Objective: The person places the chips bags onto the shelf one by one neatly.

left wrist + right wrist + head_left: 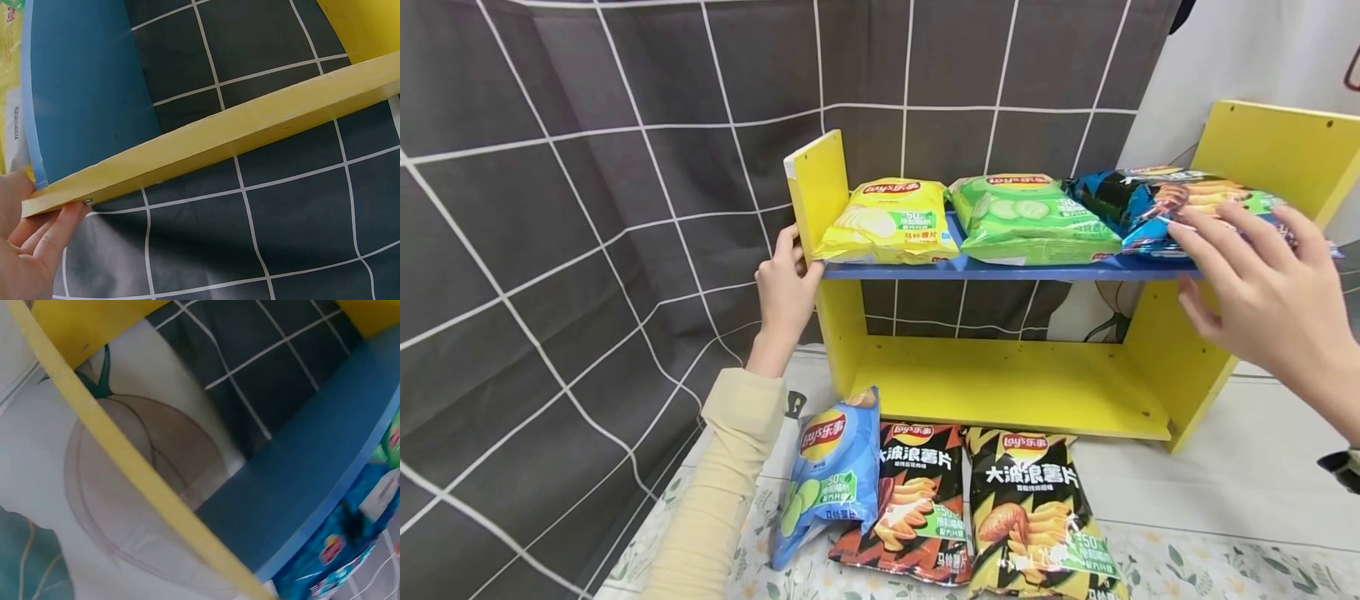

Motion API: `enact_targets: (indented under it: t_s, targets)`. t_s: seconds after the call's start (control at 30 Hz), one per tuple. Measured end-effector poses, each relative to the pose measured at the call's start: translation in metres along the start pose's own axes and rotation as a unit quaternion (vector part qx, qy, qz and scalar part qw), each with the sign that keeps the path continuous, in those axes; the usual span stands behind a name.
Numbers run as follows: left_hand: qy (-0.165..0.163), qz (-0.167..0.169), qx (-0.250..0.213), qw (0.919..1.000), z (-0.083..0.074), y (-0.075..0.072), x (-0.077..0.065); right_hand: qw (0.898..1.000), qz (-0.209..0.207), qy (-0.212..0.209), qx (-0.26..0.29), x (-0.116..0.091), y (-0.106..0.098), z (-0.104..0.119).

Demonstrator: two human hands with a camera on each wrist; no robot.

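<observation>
My left hand (pixel 786 287) grips the front edge of the left yellow side panel (pixel 817 187), with the thumb in front and the fingers on the outer face, as the left wrist view also shows. Fingers spread, my right hand (pixel 1273 279) is at the blue-and-black chip bag (pixel 1187 200) on the right of the blue shelf board (pixel 1022 272); whether it touches the bag I cannot tell. Along the same board lie a yellow chip bag (pixel 891 221) at the left and a green chip bag (pixel 1030 218) in the middle.
Below is the yellow bottom board (pixel 1000 379). In front of the unit lie a blue chip bag (pixel 833 462), a red-and-black one (pixel 917 508) and a black-and-yellow one (pixel 1037 517). A dark gridded curtain (pixel 625 192) hangs behind and at the left.
</observation>
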State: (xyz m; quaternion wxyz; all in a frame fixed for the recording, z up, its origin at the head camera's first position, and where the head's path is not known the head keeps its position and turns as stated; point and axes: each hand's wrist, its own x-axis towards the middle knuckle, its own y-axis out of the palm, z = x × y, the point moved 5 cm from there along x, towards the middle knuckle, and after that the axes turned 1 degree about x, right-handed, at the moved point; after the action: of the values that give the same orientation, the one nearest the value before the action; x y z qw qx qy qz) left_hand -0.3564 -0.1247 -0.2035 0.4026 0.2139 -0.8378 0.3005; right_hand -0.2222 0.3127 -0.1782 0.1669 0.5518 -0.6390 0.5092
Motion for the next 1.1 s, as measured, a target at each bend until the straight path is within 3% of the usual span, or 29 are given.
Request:
enact_targets:
  t_s: [0.37,0.53,0.9,1.1]
  targets:
    - [0.000,-0.003,0.006,1.0000,0.000,-0.002,0.000,0.993,-0.085,-0.074,0.030,-0.003,-0.006,0.065]
    - [0.004,-0.002,0.008,1.0000,0.000,-0.002,0.000,0.990,-0.082,-0.096,0.059,-0.014,-0.003,0.094]
    - [0.003,-0.003,0.007,1.0000,0.000,-0.004,0.001,0.976,-0.042,-0.158,0.143,-0.047,0.008,0.156]
    - [0.007,0.002,0.008,0.9999,-0.003,-0.002,-0.001,0.975,0.044,-0.145,0.161,-0.073,0.008,0.178]
